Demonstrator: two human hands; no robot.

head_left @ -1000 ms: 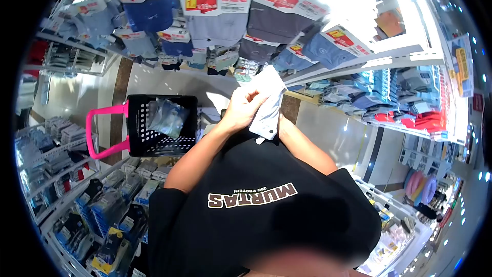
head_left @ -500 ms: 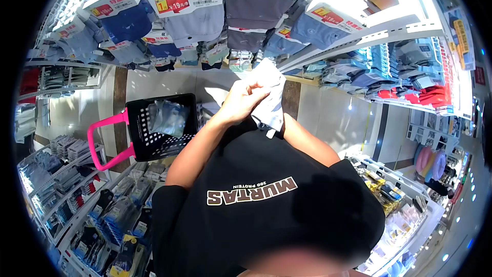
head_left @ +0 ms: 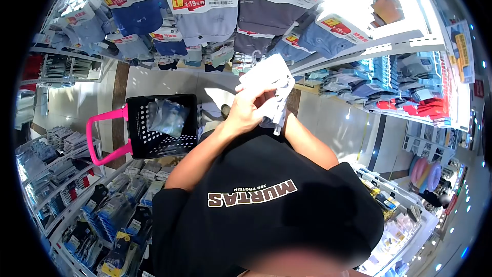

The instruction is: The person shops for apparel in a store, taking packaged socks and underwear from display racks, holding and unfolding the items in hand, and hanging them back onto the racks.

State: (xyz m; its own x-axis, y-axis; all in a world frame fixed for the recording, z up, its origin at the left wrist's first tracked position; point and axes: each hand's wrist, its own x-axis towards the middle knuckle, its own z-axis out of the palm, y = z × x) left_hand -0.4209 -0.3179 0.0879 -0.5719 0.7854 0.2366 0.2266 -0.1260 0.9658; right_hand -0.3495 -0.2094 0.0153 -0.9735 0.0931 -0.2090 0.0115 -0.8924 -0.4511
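In front of my chest is a pale, light-coloured garment pack with a white card top (head_left: 269,74), brightly lit and partly washed out. My left hand (head_left: 247,109) grips it from the left, thumb and fingers closed on its near side. The forearm of my right arm reaches up to the pack's right side, but my right hand is hidden behind it, so its fingers do not show. Packs of boxers with red and yellow price cards (head_left: 202,4) hang just beyond the pack.
A black basket (head_left: 162,149) with a pink handle (head_left: 91,138) stands on the floor at left, holding a clear plastic-wrapped item (head_left: 168,118). Racks with blue and red packs (head_left: 425,87) stand at right. Bins of packaged goods (head_left: 110,215) lie at lower left.
The pack has turned and lifted slightly in my hands, its white card top now facing up more. My left hand has shifted its hold on it. The shelves shift slightly in view.
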